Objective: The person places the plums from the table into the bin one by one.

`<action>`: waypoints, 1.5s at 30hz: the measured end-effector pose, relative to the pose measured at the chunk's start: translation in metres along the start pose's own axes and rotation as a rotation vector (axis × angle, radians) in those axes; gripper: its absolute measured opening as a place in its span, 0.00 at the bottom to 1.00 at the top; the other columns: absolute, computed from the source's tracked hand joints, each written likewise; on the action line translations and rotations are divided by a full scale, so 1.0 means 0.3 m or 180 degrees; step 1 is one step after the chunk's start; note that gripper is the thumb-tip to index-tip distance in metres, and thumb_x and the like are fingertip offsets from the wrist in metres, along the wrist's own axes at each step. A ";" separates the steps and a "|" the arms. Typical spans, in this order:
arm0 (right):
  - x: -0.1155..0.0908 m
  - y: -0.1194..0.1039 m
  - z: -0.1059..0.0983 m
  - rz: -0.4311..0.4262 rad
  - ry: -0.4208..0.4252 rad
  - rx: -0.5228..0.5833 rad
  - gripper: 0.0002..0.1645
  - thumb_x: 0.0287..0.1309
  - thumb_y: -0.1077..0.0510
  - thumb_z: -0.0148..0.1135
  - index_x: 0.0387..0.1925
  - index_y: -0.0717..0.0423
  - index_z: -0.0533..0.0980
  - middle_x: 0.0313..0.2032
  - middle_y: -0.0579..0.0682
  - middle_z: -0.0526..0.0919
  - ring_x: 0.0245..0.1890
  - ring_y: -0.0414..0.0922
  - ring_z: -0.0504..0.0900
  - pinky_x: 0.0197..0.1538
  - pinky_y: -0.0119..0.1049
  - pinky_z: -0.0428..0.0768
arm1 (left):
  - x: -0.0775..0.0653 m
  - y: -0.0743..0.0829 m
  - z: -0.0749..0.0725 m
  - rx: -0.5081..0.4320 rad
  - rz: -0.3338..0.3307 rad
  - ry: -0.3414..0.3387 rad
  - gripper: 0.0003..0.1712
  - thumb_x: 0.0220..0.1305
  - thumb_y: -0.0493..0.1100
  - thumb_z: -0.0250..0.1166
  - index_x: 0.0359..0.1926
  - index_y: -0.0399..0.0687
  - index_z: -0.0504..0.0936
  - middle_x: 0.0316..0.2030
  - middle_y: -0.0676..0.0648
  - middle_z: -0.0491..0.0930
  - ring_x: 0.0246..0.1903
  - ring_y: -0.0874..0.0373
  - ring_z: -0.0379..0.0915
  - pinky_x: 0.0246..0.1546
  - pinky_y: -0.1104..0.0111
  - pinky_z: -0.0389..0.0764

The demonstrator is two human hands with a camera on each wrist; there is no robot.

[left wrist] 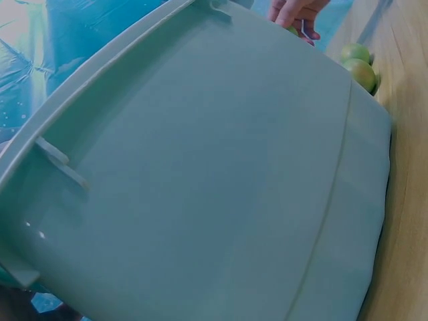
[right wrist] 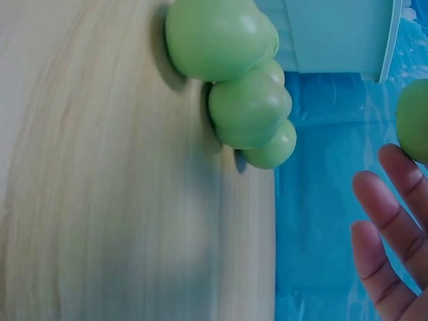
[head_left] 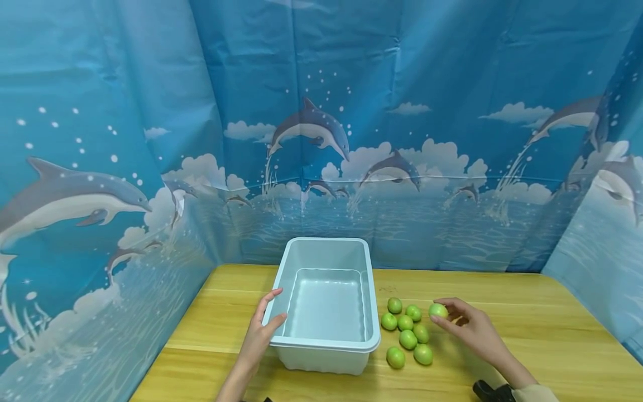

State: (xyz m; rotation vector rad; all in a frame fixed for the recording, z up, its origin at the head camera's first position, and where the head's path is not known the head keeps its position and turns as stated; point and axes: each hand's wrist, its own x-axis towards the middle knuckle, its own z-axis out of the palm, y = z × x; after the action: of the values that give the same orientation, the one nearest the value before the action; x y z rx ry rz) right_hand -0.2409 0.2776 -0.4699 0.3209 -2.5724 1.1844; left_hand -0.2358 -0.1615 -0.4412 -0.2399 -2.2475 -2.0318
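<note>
A pale blue-green plastic bin [head_left: 321,360] stands upright on the table with nothing inside. My left hand [head_left: 261,335] grips its left rim near the front corner, thumb over the inner side. In the left wrist view the bin's outer wall [left wrist: 200,167] fills most of the picture. To the right of the bin, my right hand [head_left: 469,329] pinches a small round green fruit [head_left: 438,311] between thumb and fingertips, above the table. That held fruit [right wrist: 414,120] is partly cut off in the right wrist view. Several similar green fruits [head_left: 408,339] lie loosely grouped between bin and right hand.
The yellow wood-grain table [head_left: 532,312] reaches back to a blue curtain [head_left: 321,151] printed with dolphins, which also hangs along the left and right sides. A dark band [head_left: 492,392] is around the right wrist.
</note>
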 end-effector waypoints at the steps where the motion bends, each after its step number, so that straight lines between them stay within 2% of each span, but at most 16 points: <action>1: 0.001 -0.005 0.001 -0.0023 0.0015 0.0000 0.21 0.59 0.50 0.65 0.51 0.53 0.76 0.34 0.44 0.80 0.31 0.38 0.77 0.31 0.34 0.76 | 0.000 0.000 0.000 0.0001 -0.0001 0.0005 0.28 0.66 0.42 0.59 0.66 0.53 0.65 0.70 0.43 0.52 0.69 0.45 0.41 0.61 0.40 0.45; 7: 0.004 -0.035 0.010 -0.0144 0.0101 0.0013 0.19 0.58 0.51 0.65 0.50 0.53 0.76 0.34 0.43 0.80 0.30 0.38 0.76 0.31 0.34 0.76 | -0.001 -0.004 -0.002 -0.0005 0.0021 0.0020 0.28 0.66 0.40 0.58 0.66 0.53 0.65 0.70 0.43 0.52 0.69 0.44 0.41 0.61 0.40 0.45; 12: 0.000 -0.071 0.019 -0.0243 0.0163 0.0068 0.18 0.57 0.55 0.66 0.49 0.53 0.77 0.30 0.41 0.79 0.28 0.37 0.76 0.30 0.34 0.76 | 0.000 -0.005 -0.002 0.0005 0.0045 0.0023 0.27 0.66 0.40 0.58 0.66 0.53 0.65 0.70 0.44 0.53 0.69 0.45 0.41 0.61 0.40 0.45; 25: 0.005 -0.141 0.033 -0.0673 0.0250 0.0091 0.19 0.54 0.59 0.69 0.49 0.50 0.77 0.27 0.38 0.77 0.26 0.37 0.75 0.29 0.34 0.76 | 0.004 -0.006 0.004 -0.0004 0.0059 0.0048 0.28 0.65 0.44 0.60 0.65 0.53 0.67 0.69 0.44 0.55 0.69 0.46 0.42 0.61 0.40 0.44; 35: 0.021 -0.193 0.024 -0.0896 0.0256 0.0148 0.21 0.52 0.62 0.69 0.49 0.50 0.77 0.29 0.38 0.78 0.26 0.37 0.75 0.29 0.32 0.75 | 0.002 -0.009 0.003 -0.0027 0.0081 0.0050 0.28 0.65 0.43 0.61 0.65 0.51 0.66 0.69 0.44 0.55 0.69 0.45 0.43 0.62 0.42 0.45; 45: 0.040 -0.246 0.017 -0.1205 0.0327 0.0030 0.25 0.49 0.63 0.72 0.50 0.47 0.76 0.31 0.37 0.78 0.28 0.36 0.74 0.29 0.32 0.75 | 0.003 -0.009 0.004 -0.0065 0.0089 0.0035 0.28 0.65 0.42 0.60 0.65 0.51 0.66 0.69 0.44 0.55 0.69 0.46 0.43 0.62 0.42 0.46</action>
State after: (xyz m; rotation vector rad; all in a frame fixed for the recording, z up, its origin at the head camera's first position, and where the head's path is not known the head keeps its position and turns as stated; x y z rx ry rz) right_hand -0.2296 0.2256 -0.4170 0.6944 -2.2847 1.0426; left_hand -0.2372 -0.1606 -0.4437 -0.2598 -2.2055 -2.0380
